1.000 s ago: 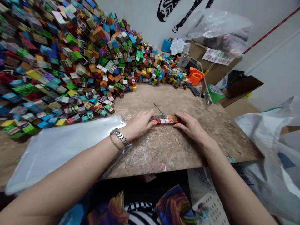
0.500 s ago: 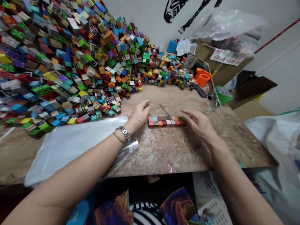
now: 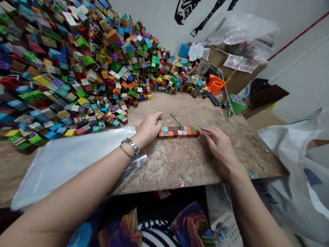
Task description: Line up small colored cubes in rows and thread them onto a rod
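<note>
A straight bar of brightly printed cubes [image 3: 179, 131] lies mid-way across a scuffed, speckled table [image 3: 180, 164]. The left hand [image 3: 150, 127] is loosely curled and empty at the bar's 9 o'clock end, and the right hand [image 3: 218, 145] is flat and empty at 4 o'clock. A glossy clear plastic sheet [image 3: 69, 159] lies under the left wrist, and the label [image 3: 239, 62] on the box at 2 o'clock is too small to read.

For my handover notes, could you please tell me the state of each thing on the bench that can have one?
cube row: lined up straight, lying flat, not gripped.
left hand: open, empty, at the row's left end.
right hand: open, empty, palm down by the row's right end.
clear plastic sheet: spread flat, under the left wrist.
cube pile: loose, heaped high.
</note>
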The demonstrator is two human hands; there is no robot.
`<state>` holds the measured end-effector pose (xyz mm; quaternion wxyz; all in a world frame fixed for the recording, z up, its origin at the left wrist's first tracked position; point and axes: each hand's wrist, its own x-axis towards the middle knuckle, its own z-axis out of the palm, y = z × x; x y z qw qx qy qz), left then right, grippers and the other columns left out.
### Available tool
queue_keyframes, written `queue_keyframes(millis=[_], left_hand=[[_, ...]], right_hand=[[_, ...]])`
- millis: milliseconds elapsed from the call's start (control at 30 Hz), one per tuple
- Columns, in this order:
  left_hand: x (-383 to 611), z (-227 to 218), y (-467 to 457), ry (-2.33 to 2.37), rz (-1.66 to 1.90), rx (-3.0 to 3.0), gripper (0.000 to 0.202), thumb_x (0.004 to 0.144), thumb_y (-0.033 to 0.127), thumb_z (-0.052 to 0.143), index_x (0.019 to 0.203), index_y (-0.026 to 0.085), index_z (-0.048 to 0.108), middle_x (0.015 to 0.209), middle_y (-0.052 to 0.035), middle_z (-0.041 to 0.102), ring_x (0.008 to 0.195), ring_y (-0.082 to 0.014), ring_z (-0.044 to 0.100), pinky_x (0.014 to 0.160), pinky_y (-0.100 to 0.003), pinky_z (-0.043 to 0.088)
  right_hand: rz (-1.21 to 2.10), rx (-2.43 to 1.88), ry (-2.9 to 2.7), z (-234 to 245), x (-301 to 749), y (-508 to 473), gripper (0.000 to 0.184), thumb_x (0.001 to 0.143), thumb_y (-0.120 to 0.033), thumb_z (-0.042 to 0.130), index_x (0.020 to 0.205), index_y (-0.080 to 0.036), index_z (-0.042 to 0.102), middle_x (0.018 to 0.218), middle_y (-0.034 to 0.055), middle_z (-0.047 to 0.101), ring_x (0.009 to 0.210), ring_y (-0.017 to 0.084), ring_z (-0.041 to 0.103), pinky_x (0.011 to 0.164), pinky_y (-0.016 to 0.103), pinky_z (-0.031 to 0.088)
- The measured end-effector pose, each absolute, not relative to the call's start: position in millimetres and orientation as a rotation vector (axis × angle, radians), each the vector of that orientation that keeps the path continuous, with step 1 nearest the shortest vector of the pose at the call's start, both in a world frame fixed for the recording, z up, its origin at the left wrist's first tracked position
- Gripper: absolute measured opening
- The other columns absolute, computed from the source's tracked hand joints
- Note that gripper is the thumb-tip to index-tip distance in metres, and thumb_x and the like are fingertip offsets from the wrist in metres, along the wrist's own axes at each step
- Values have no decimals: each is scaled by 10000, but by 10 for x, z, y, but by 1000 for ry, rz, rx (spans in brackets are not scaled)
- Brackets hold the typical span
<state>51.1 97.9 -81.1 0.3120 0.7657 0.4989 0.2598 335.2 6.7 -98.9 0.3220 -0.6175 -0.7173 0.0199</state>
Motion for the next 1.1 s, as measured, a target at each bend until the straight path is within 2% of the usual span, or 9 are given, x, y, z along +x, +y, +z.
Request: queue_keyframes(millis=[167,400,567,1100], left_hand=[[531,-731,943,1358,602,2026,441,923,160,508,1357,121,575,1309,-139,650,1188,-231,615,1082,-392,471],[529,-759,960,1358,624,1976,462,916,161,511,1372,114,566,1288,-147,657,1171,-231,623,1032,-373,498],[533,-758,961,1343,633,1978,452,921,163,509,1368,122,567,1282,-149,660,1166,-234,624,1037,-396,495],[528,-753,963,1345,607,1990,464,924,157,508,1383,104,547,1275,-153,661,1157,-236,620,1033,-388,483]], right_hand=[[66,-1624,-1921,-1109,3370,-50,313,964,-282,487,1147,-190,724,1191,132,706,1113,263,663,1007,476,531],[3,-1594,-1974,-1184,3381,-30,339,976,-269,473,1191,-179,719,1218,160,688,1133,283,650,1010,508,531],[-40,-1586,-1996,-1168,3306,-37,360,979,-268,463,1234,-195,708,1263,162,659,1163,296,627,1009,531,525],[-134,-1572,-2060,-1147,3103,-33,331,992,-249,475,1178,-168,736,1281,185,644,1156,309,619,991,534,526]])
